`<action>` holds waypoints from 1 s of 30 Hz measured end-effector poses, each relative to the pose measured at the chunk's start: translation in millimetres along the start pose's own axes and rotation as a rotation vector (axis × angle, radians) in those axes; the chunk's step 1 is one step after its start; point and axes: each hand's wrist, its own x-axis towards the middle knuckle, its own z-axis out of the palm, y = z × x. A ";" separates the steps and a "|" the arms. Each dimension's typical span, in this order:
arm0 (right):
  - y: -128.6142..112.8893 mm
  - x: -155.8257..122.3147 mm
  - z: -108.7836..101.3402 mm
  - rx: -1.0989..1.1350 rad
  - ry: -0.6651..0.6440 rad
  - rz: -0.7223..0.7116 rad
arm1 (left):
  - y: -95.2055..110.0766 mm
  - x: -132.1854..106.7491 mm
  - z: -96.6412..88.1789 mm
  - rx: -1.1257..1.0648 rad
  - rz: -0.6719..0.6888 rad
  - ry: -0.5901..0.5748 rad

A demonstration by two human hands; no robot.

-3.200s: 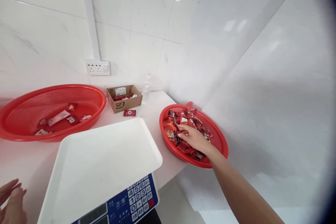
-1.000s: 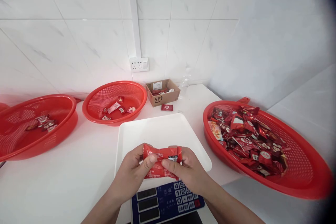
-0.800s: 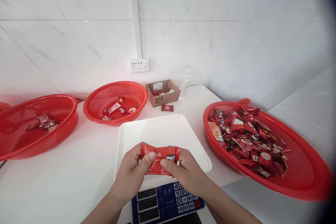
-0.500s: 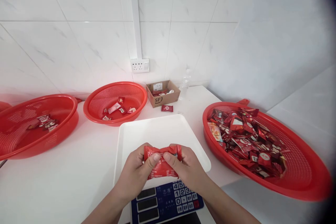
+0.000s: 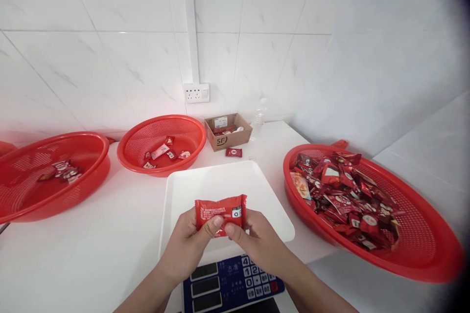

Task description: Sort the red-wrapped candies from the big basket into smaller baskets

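Observation:
Between my two hands is a small red sealed snack packet (image 5: pixel 220 208) with white print and a recycling mark. My left hand (image 5: pixel 193 234) grips its left side, thumb pressed on the front. At the right side, my right hand (image 5: pixel 253 239) pinches it the same way, the two thumb tips close together. Both hands hover over the near part of a scale's white tray (image 5: pixel 216 176). Below them the scale's blue keypad panel (image 5: pixel 235 283) shows, partly covered by the right hand and wrist. Fingers behind the packet are hidden.
A red basket (image 5: pixel 422 220) heaped with wrapped packets stands on the right. Two red baskets, one at middle left (image 5: pixel 128 132) and one at far left (image 5: pixel 91 156), hold several packets. A cardboard box (image 5: pixel 231 139), a loose red packet (image 5: pixel 234 152) and a clear bottle (image 5: pixel 260 111) are behind the scale.
The packet has tilted and risen slightly in my hands, so its printed face and recycling mark now show more. My thumbs have shifted to its lower edge.

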 end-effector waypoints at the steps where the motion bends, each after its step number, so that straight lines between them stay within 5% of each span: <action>1: -0.5 -1.0 1.2 -0.028 0.018 -0.013 | -0.3 0.4 -0.4 -0.009 -0.017 -0.010; 6: 1.8 -2.5 5.4 -0.194 0.109 -0.056 | -5.0 -0.7 -2.9 0.062 -0.053 -0.001; 11: 4.7 2.2 5.4 -0.077 0.064 -0.045 | -5.2 0.1 -4.3 0.130 -0.014 -0.100; 20: 16.2 0.0 4.7 -0.044 0.067 0.045 | -8.3 0.8 1.7 0.090 -0.072 0.019; 30: 22.7 -1.8 3.1 -0.043 0.102 0.119 | -7.0 2.4 4.5 0.091 -0.093 -0.007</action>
